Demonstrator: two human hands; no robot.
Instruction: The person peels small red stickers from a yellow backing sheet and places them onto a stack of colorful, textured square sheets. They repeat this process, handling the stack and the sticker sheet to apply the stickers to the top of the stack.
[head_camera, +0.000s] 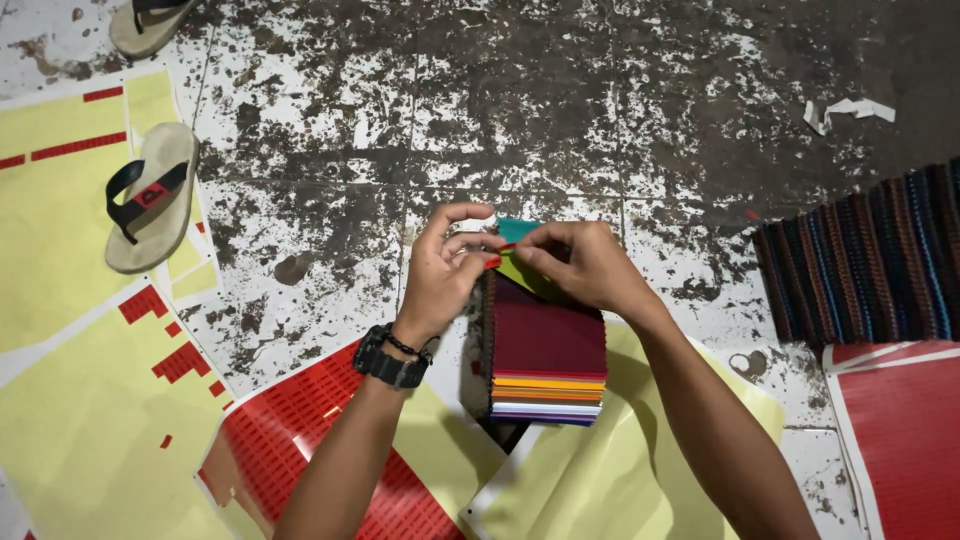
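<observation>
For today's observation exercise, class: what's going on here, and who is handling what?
A person works on a stained tile floor, seen from above. Both hands meet at the far end of a stack of coloured swatches; the left hand and right hand pinch a small red strip between their fingertips. The left wrist wears a black watch. Yellow and red sticker sheets lie around, two sandals at the left and a striped mat at the right.
</observation>
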